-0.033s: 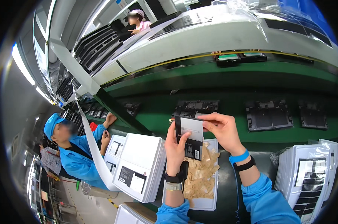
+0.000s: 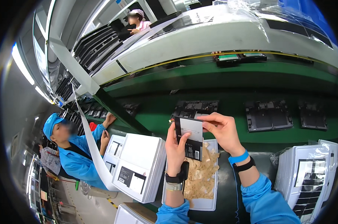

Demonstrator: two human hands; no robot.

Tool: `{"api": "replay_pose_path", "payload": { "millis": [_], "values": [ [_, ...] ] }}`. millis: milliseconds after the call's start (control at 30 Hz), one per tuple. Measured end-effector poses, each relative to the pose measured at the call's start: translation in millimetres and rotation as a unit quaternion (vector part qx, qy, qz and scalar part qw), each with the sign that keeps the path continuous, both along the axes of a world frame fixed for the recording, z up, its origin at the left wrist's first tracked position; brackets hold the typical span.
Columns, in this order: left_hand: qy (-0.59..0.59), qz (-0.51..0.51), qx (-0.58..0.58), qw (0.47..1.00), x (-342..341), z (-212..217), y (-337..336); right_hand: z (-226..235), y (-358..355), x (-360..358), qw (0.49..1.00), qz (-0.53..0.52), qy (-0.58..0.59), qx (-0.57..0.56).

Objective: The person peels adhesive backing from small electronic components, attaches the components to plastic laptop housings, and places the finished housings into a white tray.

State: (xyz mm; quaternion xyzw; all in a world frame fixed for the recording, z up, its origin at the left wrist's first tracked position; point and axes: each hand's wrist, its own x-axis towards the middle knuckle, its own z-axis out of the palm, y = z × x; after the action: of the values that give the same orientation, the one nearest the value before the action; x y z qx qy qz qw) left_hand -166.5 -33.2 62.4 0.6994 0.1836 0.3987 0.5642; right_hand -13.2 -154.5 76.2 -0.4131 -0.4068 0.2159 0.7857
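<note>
A flat battery pack (image 2: 194,143), black with a pale grey panel and a printed label, is held up tilted in front of me. My left hand (image 2: 175,147) is closed around its left side, thumb across the face. At its upper right corner, the fingertips of my right hand (image 2: 225,132) are pinched together; whether a thin film lies between them is too small to tell. Small coloured wires (image 2: 171,120) show beside the pack's upper left. Just behind, an open black device housing (image 2: 200,105) lies on the green belt, partly covered by the pack and hands.
Below my hands, a white tray (image 2: 210,204) holds tan paper scraps (image 2: 199,179). White trays with battery packs are stacked left (image 2: 139,164) and right (image 2: 307,179). More housings (image 2: 269,115) sit on the green belt (image 2: 228,128). A co-worker (image 2: 77,153) in blue is at left.
</note>
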Motion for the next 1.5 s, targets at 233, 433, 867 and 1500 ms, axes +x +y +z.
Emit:
{"api": "replay_pose_path", "payload": {
  "millis": [233, 433, 867, 1500],
  "values": [
    [-0.088, -0.013, -0.061, 0.994, 5, -12, 5, -11, 11, 2, 0.998, -0.030, 0.051, -0.032],
    [-0.145, 0.049, -0.055, 0.987, 6, -12, 18, -15, 17, -10, 0.993, 0.002, 0.067, -0.100],
    [-0.121, 0.049, -0.065, 0.989, 4, -17, 21, -11, 19, -38, 0.992, -0.036, -0.005, -0.120],
    [-0.171, 0.007, -0.170, 0.970, 6, -26, 28, 5, 15, -58, 0.974, -0.041, -0.181, -0.128]
  ]
}}
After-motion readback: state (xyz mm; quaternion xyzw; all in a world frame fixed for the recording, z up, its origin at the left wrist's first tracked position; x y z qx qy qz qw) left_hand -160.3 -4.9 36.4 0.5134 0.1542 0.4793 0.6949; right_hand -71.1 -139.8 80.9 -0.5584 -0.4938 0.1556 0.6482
